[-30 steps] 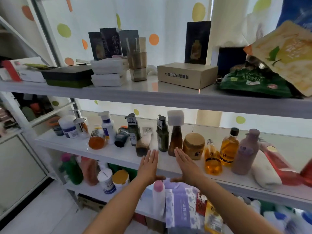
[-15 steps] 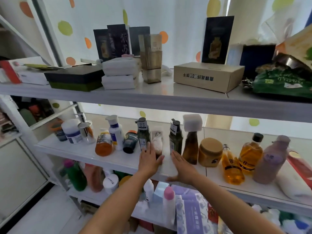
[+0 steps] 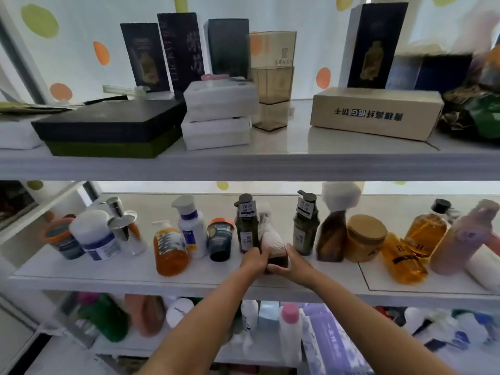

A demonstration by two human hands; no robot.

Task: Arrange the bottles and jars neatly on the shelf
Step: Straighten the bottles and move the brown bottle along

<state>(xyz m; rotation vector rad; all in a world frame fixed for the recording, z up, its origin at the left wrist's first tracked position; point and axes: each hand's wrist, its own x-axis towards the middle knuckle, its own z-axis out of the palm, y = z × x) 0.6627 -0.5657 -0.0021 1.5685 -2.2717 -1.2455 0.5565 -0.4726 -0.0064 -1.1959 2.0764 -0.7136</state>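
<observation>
Two hands meet low on a wrapped bottle in the head view. The left hand curls its fingers round the left of the dark base. The right hand lays its fingers close together up the right side, thumb hooked across the front. This bottle has white wrapping above and dark liquid below. It stands on the middle shelf, slightly forward of the gap between the left green pump bottle and the right green pump bottle; whether it touches either I cannot tell. A bare strip of shelf runs along the front edge, widest to the left before the white jar and the orange pump bottle. To the right the row crowds: a brown bottle with a white foam cap, a tan-lidded jar, then an amber bottle that comes closest to the edge. The upper shelf sits just above the pump heads. Both green bottles carry white tags with handwritten characters, too small to read. The amber bottle shows a large figure, 8 or B. On the upper shelf a cardboard box bears dark characters printed upside down.
</observation>
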